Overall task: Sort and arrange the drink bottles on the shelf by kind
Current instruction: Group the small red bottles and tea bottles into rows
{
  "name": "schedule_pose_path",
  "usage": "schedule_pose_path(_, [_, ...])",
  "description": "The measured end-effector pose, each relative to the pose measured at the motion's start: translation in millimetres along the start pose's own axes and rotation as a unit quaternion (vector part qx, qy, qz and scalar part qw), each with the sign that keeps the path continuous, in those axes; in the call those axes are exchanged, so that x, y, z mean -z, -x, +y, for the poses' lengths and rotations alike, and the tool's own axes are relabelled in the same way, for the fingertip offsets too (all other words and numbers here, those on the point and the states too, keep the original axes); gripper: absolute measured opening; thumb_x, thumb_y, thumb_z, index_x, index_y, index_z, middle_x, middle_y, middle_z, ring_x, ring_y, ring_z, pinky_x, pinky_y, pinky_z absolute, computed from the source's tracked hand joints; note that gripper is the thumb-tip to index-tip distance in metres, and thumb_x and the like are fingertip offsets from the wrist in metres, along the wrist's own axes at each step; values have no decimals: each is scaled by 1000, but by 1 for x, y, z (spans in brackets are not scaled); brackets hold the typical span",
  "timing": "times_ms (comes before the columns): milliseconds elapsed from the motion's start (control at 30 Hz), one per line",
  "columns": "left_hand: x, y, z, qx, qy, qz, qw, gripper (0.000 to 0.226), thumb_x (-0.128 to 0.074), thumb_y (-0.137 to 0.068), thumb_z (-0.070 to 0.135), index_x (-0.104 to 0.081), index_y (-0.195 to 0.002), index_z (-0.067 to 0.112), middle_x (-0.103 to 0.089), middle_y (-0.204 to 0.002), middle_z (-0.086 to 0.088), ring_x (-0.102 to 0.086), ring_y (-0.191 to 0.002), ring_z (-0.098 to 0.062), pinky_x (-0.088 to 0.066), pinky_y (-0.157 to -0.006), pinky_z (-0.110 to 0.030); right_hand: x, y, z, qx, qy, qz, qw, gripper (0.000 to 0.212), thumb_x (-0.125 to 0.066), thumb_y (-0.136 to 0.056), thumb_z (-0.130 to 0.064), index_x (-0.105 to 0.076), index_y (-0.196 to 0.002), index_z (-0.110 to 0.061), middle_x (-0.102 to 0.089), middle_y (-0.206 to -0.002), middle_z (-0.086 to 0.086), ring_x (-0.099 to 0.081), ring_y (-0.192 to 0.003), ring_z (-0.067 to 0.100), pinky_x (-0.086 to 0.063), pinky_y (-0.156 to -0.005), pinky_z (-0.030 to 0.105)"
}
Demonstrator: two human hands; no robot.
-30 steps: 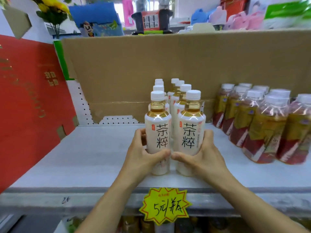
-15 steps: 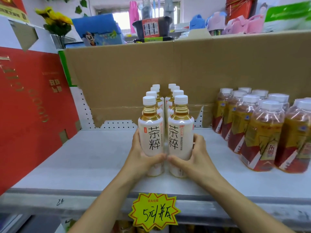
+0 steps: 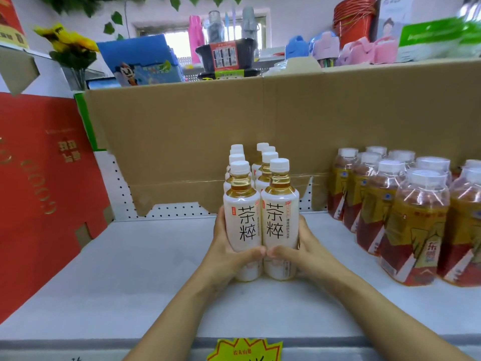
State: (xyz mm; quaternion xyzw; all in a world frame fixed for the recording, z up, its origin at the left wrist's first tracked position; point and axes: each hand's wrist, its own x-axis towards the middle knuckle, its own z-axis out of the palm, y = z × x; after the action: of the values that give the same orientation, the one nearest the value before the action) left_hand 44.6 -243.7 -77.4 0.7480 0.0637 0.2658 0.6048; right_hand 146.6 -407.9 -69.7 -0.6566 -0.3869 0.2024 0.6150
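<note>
White-labelled tea bottles [image 3: 268, 158] stand upright in two close parallel rows near the middle of the grey shelf [image 3: 130, 269], running from its front part back toward the cardboard sheet [image 3: 208, 131] that lines the rear; the front left bottle [image 3: 242, 225] and front right bottle [image 3: 279, 222] stand side by side, touching, labels facing the camera; the left hand [image 3: 226, 254] wraps the outer side of the front left bottle, thumb laid across its lower front; the right hand [image 3: 304, 252] holds the front right bottle in mirror fashion; the two thumb tips meet at the seam between the bottles; red-labelled bottles [image 3: 406, 225] are grouped apart on the right of the shelf; a red carton [image 3: 39, 191] closes the left side; a yellow price tag [image 3: 244, 350] hangs at the shelf's front edge.
</note>
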Motion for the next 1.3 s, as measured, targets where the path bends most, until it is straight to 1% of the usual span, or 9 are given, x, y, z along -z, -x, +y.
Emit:
schedule_pose_path(133, [2,1,1,1,11,13,1000,117,-93,-60,8,-25,-150,37,-65,-126,11,-65,-112,-6,-58,-79,-24,1,3,1,36,51,77,995,93,-90,-67,-33,-32,-139,-39,-59,-124,-20,-60,-111,-4,-55,-84,19])
schedule_pose_path(233, [1,3,3,-3,7,-7,1000,114,-90,-61,-2,-26,-149,34,-66,-124,10,-66,-109,-3,-57,-75,-20,2,4,-1,82,107,136,981,71,-91,-65,-27,-46,-120,-32,-61,-114,-16,-61,-105,-4,-58,-81,24])
schedule_pose_path(467, [2,3,3,-9,3,-19,1000,108,-85,-68,-6,-26,-150,31,-62,-132,3,-63,-119,-11,-57,-84,-25,4,6,4,113,102,94,984,52,-80,-81,-22,-55,-126,-26,-65,-119,-10,-63,-113,6,-58,-90,37])
schedule_pose_path(700, [1,2,2,-13,26,-14,999,109,-83,-66,-12,-24,-150,26,-60,-134,-1,-62,-119,-12,-57,-82,-25,-7,9,10,94,57,6,994,86,-70,-89,-7,-16,-153,-26,-45,-145,-5,-48,-131,1,-46,-103,22])
schedule_pose_path(900, [3,7,7,3,25,-10,1000,113,-88,-62,-6,-25,-151,26,-60,-135,1,-63,-117,-10,-57,-77,-24,-7,15,-1,89,60,3,994,86,-67,-91,-5,-11,-154,-25,-46,-145,-9,-48,-128,-6,-46,-101,18])
schedule_pose_path(1033, [-5,30,28,-9,-117,148,982,118,-91,-67,29,-13,-156,32,-26,-157,13,-32,-140,-5,-34,-112,-33,12,37,-6,65,192,38,979,102,-69,-87,-45,6,-156,-38,-18,-163,-14,-18,-146,-3,-25,-120,33])
schedule_pose_path(1100, [-24,45,44,-136,-168,226,950,96,-83,-79,29,-23,-153,26,-28,-150,12,-29,-141,-6,-28,-116,-28,27,55,-9,83,237,89,964,95,-69,-88,-44,-4,-156,-37,-24,-161,-11,-22,-146,0,-26,-120,36])
schedule_pose_path(1167, [-55,54,59,-244,-169,209,932,79,-76,-81,22,-33,-147,20,-35,-145,7,-35,-140,-10,-29,-114,-23,43,74,-14,144,252,156,944,77,-69,-90,-30,-24,-153,-30,-45,-146,-9,-40,-134,-1,-39,-112,30])
schedule_pose_path(1300, [-128,53,71,-250,-190,88,945,81,-78,-81,28,-31,-147,26,-33,-148,12,-32,-142,-8,-27,-117,-26,93,110,-18,275,294,259,878,46,-69,-89,-18,-52,-131,-20,-60,-115,-6,-58,-105,8,-51,-87,20])
